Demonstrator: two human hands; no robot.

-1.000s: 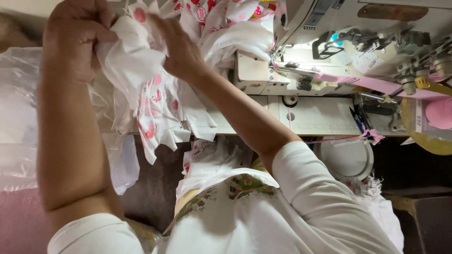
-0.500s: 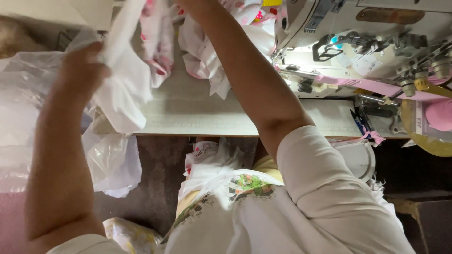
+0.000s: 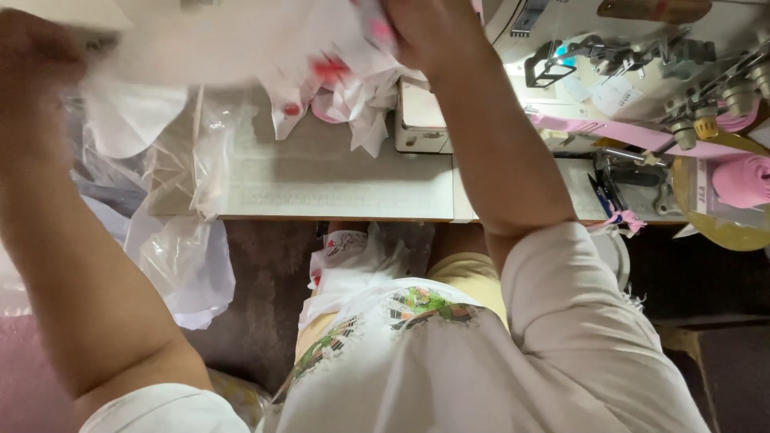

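White printed fabric (image 3: 265, 48) stretches with its long axis left to right above my tabletop (image 3: 337, 180), my left grip (image 3: 36, 56) and right grip (image 3: 425, 32) each clenched on an end.

White fabric (image 3: 321, 56) printed with red and pink motifs lies at the far edge of the pale grey counter (image 3: 337, 180). A pink band (image 3: 609, 132) crosses the cream sewing machine (image 3: 561, 64), beside pink yarn (image 3: 742, 178) on a yellow disc (image 3: 706, 220).
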